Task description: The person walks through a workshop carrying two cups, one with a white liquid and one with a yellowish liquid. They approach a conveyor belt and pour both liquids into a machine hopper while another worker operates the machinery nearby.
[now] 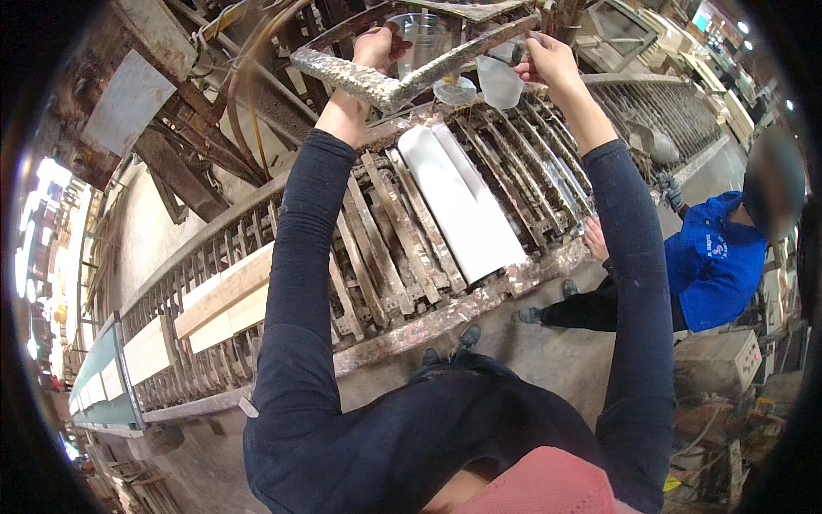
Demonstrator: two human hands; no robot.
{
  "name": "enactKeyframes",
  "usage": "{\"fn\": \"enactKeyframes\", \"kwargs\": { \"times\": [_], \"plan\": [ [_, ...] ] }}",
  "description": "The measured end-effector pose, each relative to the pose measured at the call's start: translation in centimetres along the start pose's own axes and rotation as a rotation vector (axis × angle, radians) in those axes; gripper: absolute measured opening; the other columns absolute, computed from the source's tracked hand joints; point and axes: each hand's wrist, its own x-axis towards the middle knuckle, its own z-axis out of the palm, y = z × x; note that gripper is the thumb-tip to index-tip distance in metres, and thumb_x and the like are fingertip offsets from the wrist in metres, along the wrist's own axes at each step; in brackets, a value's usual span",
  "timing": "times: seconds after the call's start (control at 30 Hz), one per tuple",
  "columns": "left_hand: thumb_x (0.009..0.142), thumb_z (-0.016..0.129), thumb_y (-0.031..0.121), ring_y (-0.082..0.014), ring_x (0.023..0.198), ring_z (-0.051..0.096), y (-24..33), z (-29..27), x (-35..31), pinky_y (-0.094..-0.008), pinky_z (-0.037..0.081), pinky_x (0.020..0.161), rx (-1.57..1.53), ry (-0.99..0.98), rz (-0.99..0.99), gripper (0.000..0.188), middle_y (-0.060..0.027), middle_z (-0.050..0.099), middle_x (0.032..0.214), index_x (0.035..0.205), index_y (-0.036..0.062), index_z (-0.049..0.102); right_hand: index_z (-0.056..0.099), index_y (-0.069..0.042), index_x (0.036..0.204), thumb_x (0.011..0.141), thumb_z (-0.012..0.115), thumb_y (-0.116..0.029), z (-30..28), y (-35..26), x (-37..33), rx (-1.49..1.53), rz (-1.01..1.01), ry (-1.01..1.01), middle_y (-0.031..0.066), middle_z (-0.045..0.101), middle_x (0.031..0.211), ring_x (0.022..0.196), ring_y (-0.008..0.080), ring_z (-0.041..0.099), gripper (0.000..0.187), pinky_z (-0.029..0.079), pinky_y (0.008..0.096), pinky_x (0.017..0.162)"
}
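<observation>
Both my arms reach far forward over a slatted conveyor (385,231). At the crusted metal frame (381,88), my left hand (375,49) is closed with its fingertips at the side of a clear plastic cup (418,50). My right hand (550,64) pinches the upper edge of a whitish translucent cup (499,83), near a small dark part. Between the two cups, a small clear piece with some yellow on it (455,90) shows below the frame. White sheet material (458,201) lies lengthwise across the slats beneath my arms.
Wooden boards (227,300) lie on the conveyor at left. A person in a blue jacket (715,257) stands at right, and a bare hand (594,238) shows beside my right sleeve. A control box (719,360) stands lower right. Cables (235,86) hang at upper left.
</observation>
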Motion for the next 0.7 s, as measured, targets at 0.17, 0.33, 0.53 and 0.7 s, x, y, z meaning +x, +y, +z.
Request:
{"fn": "enactKeyframes", "kwargs": {
  "times": [0.17, 0.33, 0.53, 0.7],
  "plan": [
    [0.087, 0.045, 0.016, -0.0236, 0.067, 0.060, -0.3, -0.3, 0.2, -0.0303, 0.048, 0.055, -0.008, 0.007, 0.018, 0.022, -0.0109, 0.058, 0.082, 0.093, -0.0032, 0.053, 0.033, 0.001, 0.123, 0.084, 0.044, -0.014, 0.2, 0.0, 0.1, 0.000, 0.014, 0.004, 0.0146, 0.062, 0.077, 0.057, 0.0148, 0.061, 0.043, 0.050, 0.0228, 0.048],
    [0.088, 0.043, 0.016, -0.0230, 0.069, 0.060, -0.1, -0.1, 0.1, -0.0326, 0.049, 0.060, -0.015, 0.004, -0.018, 0.023, -0.0105, 0.057, 0.083, 0.095, -0.0038, 0.052, 0.031, 0.002, 0.125, 0.084, 0.044, -0.014, 0.1, 0.0, -0.1, 0.008, 0.006, -0.003, 0.0152, 0.062, 0.077, 0.057, 0.0149, 0.061, 0.045, 0.050, 0.0230, 0.048],
    [0.088, 0.042, 0.016, -0.0231, 0.071, 0.059, 0.3, -0.5, -0.3, -0.0323, 0.048, 0.062, 0.012, 0.020, -0.037, 0.025, -0.0115, 0.057, 0.083, 0.099, -0.0045, 0.051, 0.045, -0.003, 0.115, 0.085, 0.046, -0.020, 0.7, -0.3, -0.4, 0.050, 0.030, 0.028, 0.0053, 0.053, 0.070, 0.055, 0.0114, 0.057, 0.035, 0.048, 0.0232, 0.048],
    [0.088, 0.040, 0.016, -0.0221, 0.070, 0.059, 0.4, 0.6, -0.4, -0.0310, 0.047, 0.060, 0.028, 0.009, -0.039, 0.024, -0.0109, 0.057, 0.080, 0.094, -0.0036, 0.052, 0.039, -0.002, 0.121, 0.084, 0.047, -0.017, 0.2, 0.0, -0.5, 0.062, 0.026, 0.058, 0.0058, 0.053, 0.071, 0.053, 0.0115, 0.057, 0.041, 0.048, 0.0237, 0.047]
  ]
}}
